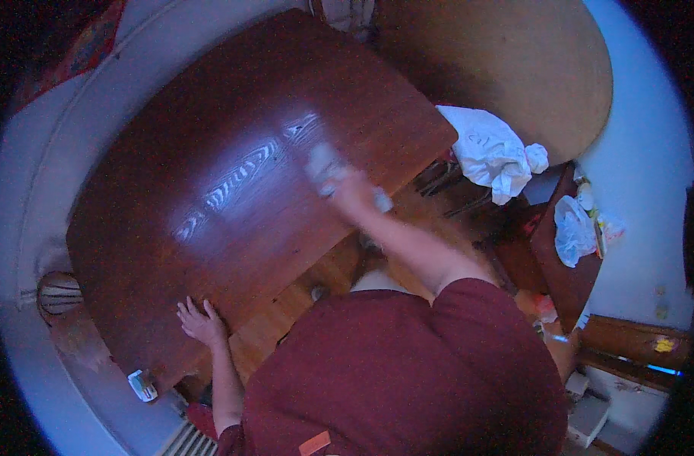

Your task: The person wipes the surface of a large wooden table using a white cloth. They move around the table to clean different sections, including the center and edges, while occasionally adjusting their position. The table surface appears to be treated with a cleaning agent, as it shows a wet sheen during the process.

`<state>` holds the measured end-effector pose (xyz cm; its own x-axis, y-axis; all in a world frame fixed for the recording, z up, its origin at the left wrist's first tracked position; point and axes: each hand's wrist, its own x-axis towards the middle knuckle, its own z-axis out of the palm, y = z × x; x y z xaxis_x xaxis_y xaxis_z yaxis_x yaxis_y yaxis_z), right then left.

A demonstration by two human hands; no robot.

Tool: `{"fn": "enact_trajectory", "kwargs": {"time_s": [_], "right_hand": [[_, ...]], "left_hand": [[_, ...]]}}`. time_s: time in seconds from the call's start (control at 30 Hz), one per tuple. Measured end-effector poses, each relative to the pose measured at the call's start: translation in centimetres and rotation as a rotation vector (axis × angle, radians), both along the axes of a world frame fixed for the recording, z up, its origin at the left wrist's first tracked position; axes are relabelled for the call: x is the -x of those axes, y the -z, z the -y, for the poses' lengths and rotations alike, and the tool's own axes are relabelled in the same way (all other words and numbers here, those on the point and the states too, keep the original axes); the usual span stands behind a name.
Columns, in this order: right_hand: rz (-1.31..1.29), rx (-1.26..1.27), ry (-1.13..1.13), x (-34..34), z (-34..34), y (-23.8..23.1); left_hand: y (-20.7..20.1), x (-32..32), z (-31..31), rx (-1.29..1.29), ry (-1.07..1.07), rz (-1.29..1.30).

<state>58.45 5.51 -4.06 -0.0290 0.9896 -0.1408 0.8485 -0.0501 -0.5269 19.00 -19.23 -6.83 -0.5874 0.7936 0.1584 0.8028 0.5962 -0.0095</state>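
Pale walls ring a dark reddish-brown wooden surface with a glossy top, where streaks of glare cross the middle. At the far left a round ribbed basket sits low by the wall, and a small white-and-green carton lies near the surface's near corner. The left hand rests open, fingers spread flat on the near edge, bracing the body. Further right, the right hand is closed around a blurred whitish cloth or small bottle, which is pressed near the glare patch; which of the two it is cannot be told. Wiping well, in my judgement, means overlapping strokes along the grain with even pressure. At the right, a crumpled white sheet drapes a chair, beside a round tan rug.
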Motion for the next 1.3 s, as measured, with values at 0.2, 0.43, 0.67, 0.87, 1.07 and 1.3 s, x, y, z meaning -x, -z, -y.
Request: {"fn": "enact_trajectory", "kwargs": {"time_s": [0.2,0.43,0.67,0.87,1.07,1.3], "right_hand": [[-0.234,0.031,-0.586,5.0,3.7,0.6],[0.014,-0.195,0.253,-21.7,-11.0,-1.6],[-0.196,-0.169,-0.036,-17.3,-9.4,-3.0],[-0.264,0.116,-0.602,-8.5,-3.4,-2.0],[-0.080,-0.035,0.020,-22.6,-13.3,-5.3],[0.241,-0.224,-0.199,-17.1,-11.1,-4.3]], "left_hand": [[-0.5,0.6,-0.5,0.039,-0.001,0.030],[-2.8,-9.9,-5.4,-0.103,0.023,0.023],[-1.7,-21.3,-10.9,-0.153,0.283,0.111],[-3.1,-23.6,-12.6,-0.041,0.277,0.083],[-2.8,-22.2,-11.2,-0.019,0.284,0.061],[-5.0,-23.0,-12.2,0.080,0.258,0.123]]}}
